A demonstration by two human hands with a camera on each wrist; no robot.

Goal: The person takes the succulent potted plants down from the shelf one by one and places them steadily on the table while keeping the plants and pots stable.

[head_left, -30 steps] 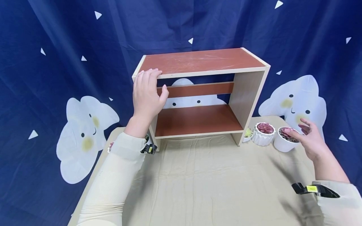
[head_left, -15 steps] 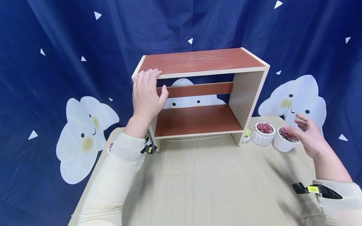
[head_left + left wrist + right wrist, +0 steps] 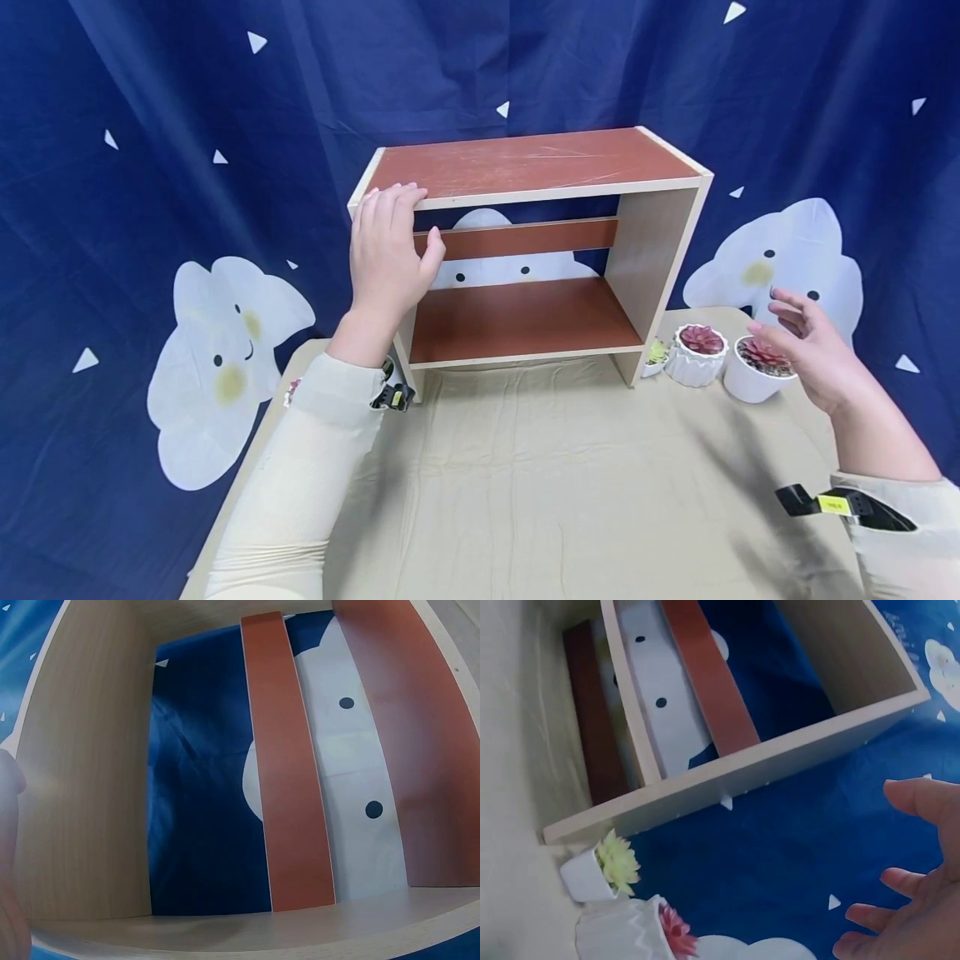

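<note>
A small wooden shelf with reddish-brown boards and pale side panels stands at the back of the table. My left hand rests on its front left top corner, fingers extended and thumb apart. The left wrist view looks into the shelf, past its back rail. My right hand hovers with spread, slightly bent fingers beside and above a red succulent in a plain white pot, holding nothing. Left of that pot are a red succulent in a fluted white pot and a small yellow-green succulent.
A beige cloth covers the table. Left of the shelf, a pinkish plant shows partly behind the left sleeve; another pot is mostly hidden by the left wrist. A dark blue curtain with cloud figures hangs behind.
My right hand has risen slightly and shifted left, uncovering more of the red succulent in the plain pot. My left hand has stayed on the shelf corner.
</note>
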